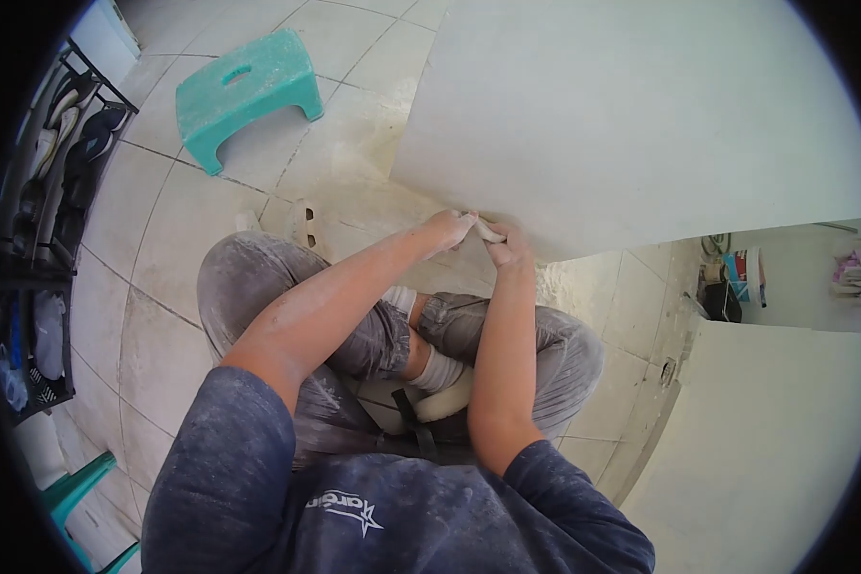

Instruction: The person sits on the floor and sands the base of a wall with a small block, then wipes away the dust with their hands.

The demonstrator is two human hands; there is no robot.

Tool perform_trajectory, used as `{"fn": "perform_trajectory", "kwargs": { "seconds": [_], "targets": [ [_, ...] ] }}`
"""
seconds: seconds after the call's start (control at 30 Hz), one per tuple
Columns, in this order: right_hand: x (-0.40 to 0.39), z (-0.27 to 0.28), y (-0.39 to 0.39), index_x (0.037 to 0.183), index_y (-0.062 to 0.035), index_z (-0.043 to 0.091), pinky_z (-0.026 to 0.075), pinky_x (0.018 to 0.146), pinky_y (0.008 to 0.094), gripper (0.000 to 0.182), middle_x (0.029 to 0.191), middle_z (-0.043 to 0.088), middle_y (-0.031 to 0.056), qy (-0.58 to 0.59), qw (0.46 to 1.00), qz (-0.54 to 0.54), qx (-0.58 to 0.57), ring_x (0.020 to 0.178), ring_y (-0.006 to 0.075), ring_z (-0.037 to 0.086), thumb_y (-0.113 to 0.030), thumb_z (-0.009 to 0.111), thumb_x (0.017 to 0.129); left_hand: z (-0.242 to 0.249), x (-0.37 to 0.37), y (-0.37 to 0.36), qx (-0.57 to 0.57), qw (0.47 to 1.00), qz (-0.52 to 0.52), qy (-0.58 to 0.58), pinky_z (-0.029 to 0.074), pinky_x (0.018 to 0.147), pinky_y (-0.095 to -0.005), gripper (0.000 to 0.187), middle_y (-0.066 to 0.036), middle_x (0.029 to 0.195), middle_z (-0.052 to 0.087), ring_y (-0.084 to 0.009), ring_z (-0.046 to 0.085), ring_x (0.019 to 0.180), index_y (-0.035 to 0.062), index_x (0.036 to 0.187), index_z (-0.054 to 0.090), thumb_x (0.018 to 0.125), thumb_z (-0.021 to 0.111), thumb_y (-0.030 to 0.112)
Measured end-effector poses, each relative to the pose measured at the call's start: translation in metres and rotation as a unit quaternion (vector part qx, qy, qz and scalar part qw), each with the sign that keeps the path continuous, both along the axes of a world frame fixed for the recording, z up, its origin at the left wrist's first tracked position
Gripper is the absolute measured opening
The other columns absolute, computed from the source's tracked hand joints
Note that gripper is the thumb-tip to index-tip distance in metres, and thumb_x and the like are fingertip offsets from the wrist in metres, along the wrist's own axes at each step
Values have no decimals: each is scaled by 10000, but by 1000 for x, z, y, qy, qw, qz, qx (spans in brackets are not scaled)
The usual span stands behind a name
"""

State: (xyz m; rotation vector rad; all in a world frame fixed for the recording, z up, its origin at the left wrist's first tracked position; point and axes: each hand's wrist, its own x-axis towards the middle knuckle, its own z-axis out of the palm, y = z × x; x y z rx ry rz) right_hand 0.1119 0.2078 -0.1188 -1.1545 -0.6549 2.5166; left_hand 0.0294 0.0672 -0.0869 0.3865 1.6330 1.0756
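A small pale, curved piece (489, 232) is between my two hands; its exact kind cannot be made out. My left hand (450, 230), dusted with white powder, is closed at one end of it. My right hand (509, 247) is closed on the other end, thumb and fingers bent around it. Both hands are just at the lower edge of a large smooth white wall panel (641, 115), above my crossed legs. Whether the knuckles touch the panel is hard to tell.
A teal plastic step stool (258, 86) stands on the dusty tiled floor (177, 225). At the left is a black rack (57, 172) with shoes. A white bucket (753, 275) and other items sit at the right, beyond a low pale wall (765, 421).
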Motion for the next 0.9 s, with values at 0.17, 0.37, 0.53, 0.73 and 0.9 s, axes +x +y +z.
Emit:
{"fn": "perform_trajectory", "kwargs": {
  "seconds": [0.17,0.37,0.53,0.73,0.9],
  "targets": [
    [-9,-2,-6,1154,165,318,461,861,403,379,1134,418,258,-6,1000,8,4,1024,360,483,106,342,781,10,-8,-3,21,998,27,-58,420,833,-392,686,-251,1131,496,-324,517,1032,-55,1225,374,878,297,531],
    [5,-36,17,1104,202,319,446,881,388,342,1136,408,238,-34,931,209,298,1049,336,455,104,363,780,11,-2,-3,31,994,33,-100,398,865,-387,760,-258,1186,454,-329,505,1051,-71,1242,347,846,331,577],
    [-15,-10,5,1164,96,355,434,880,403,370,1135,421,228,-45,995,34,-83,1030,338,478,56,370,796,11,-1,-3,46,990,84,-102,418,818,-358,742,-236,1164,480,-303,525,1012,-59,1200,409,831,364,583],
    [-16,8,-25,1091,45,409,444,877,400,271,1088,477,174,27,946,304,109,999,282,501,3,397,824,42,-6,-14,72,994,68,-44,445,723,-333,735,-216,1087,539,-286,568,900,-63,1119,487,815,379,598],
    [2,41,-8,1056,41,434,458,874,366,226,1058,511,150,-68,953,283,84,952,254,541,-86,424,869,12,3,1,-15,999,-35,-36,451,722,-407,723,-213,1025,562,-304,598,848,-16,1184,465,812,366,596]
  ]
}}
